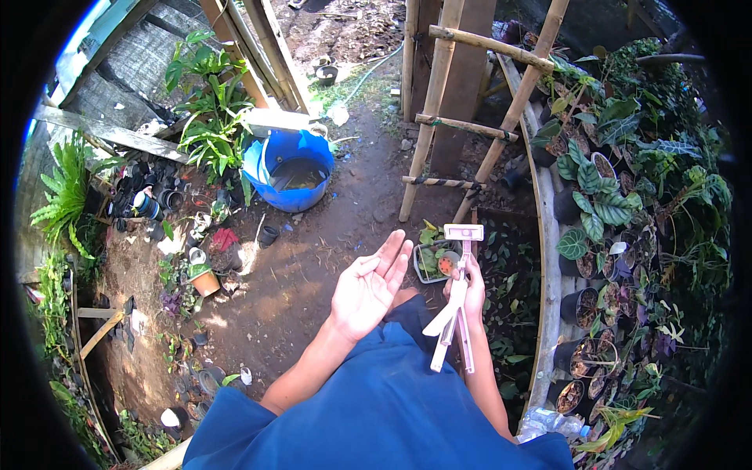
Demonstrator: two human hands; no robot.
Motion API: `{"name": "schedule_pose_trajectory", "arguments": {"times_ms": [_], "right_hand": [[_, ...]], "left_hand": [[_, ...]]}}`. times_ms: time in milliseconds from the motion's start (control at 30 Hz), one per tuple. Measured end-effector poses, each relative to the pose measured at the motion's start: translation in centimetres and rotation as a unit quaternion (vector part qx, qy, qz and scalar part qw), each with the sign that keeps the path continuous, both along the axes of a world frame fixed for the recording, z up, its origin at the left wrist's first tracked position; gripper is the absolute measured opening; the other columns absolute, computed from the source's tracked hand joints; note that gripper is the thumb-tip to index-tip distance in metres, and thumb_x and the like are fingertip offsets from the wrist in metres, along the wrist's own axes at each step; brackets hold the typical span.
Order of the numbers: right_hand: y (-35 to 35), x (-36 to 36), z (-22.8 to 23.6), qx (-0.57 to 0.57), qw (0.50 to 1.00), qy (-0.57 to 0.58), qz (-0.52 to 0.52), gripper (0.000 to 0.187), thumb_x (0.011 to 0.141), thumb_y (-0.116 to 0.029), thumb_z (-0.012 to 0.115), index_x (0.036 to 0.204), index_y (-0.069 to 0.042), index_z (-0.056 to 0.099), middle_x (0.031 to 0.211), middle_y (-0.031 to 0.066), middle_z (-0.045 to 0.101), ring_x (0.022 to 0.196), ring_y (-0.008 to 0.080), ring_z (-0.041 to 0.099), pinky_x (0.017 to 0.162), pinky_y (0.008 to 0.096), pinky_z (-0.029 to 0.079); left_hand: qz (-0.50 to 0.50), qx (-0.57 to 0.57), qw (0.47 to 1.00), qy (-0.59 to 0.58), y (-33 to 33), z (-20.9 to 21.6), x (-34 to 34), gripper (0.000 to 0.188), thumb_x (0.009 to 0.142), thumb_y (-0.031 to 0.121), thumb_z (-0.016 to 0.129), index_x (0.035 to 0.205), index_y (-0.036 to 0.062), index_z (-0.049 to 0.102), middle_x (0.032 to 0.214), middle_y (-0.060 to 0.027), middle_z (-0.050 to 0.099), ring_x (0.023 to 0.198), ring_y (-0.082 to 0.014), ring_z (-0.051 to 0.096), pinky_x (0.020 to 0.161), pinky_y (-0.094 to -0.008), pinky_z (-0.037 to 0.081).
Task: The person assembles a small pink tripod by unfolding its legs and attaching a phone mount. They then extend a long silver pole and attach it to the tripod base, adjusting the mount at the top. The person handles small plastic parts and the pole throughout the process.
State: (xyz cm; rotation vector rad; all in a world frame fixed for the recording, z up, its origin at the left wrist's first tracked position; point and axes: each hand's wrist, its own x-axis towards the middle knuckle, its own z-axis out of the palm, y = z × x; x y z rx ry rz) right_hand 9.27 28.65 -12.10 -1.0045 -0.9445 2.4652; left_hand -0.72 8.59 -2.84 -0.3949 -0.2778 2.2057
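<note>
In my right hand [473,291] is a small pale pink tripod [445,319], held upright by its middle. Its legs splay out below my fingers, and a flat rectangular head sticks up above them. My left hand [366,287] is raised to the left of it, palm up and fingers stretched, with nothing in it. Just beyond my right hand, a grey rectangular tub [428,265] stands on the ground with green leaves inside. A round orange-red thing [447,263] shows at the tub's right side, partly covered by the hand and tripod.
A blue bucket [291,200] holding dark water stands ahead to the left. Ahead to the right leans a bamboo ladder [468,124]. Potted plants [586,307] line the right beyond a wooden rail [548,298]. Small black pots [168,199] and an orange pot [205,283] lie left.
</note>
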Motion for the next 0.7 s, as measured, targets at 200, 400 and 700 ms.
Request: {"name": "schedule_pose_trajectory", "arguments": {"times_ms": [200, 400, 700], "right_hand": [[-2.0, -2.3, 2.3, 0.026, 0.998, -0.021, 0.052, 0.036, 0.108, -0.028, 0.044, 0.141, -0.015, 0.048, 0.07, -0.0008, 0.052, 0.044, 0.0101, 0.048, 0.041, 0.0251, 0.042], [-3.1, -3.3, 2.1, 0.014, 0.996, -0.031, 0.085, 0.034, 0.108, -0.028, 0.045, 0.138, -0.014, 0.05, 0.071, -0.0007, 0.052, 0.046, 0.0089, 0.048, 0.041, 0.0229, 0.043], [-1.7, -2.9, 1.9, 0.029, 0.997, -0.001, 0.075, 0.036, 0.106, -0.025, 0.045, 0.14, -0.013, 0.049, 0.073, 0.0014, 0.054, 0.05, 0.0116, 0.054, 0.044, 0.0257, 0.048]], "left_hand": [[0.038, 0.065, 0.997, -0.029, -2.1, 0.5, 0.0, 0.04, 0.106, 0.011, 0.033, 0.135, -0.008, 0.052, 0.14, -0.0159, 0.06, 0.136, -0.0305, 0.05, 0.115, -0.0409, 0.045], [0.054, 0.002, 0.999, -0.001, -3.2, -0.2, 0.2, 0.033, 0.11, 0.023, 0.035, 0.1, 0.0003, 0.057, 0.119, -0.0129, 0.064, 0.119, -0.0294, 0.056, 0.102, -0.0428, 0.052], [0.02, -0.058, 0.994, 0.093, -3.1, 1.1, 0.4, 0.049, 0.107, 0.048, 0.038, 0.106, 0.0053, 0.061, 0.113, -0.0112, 0.067, 0.11, -0.0307, 0.062, 0.096, -0.0452, 0.052]]}}
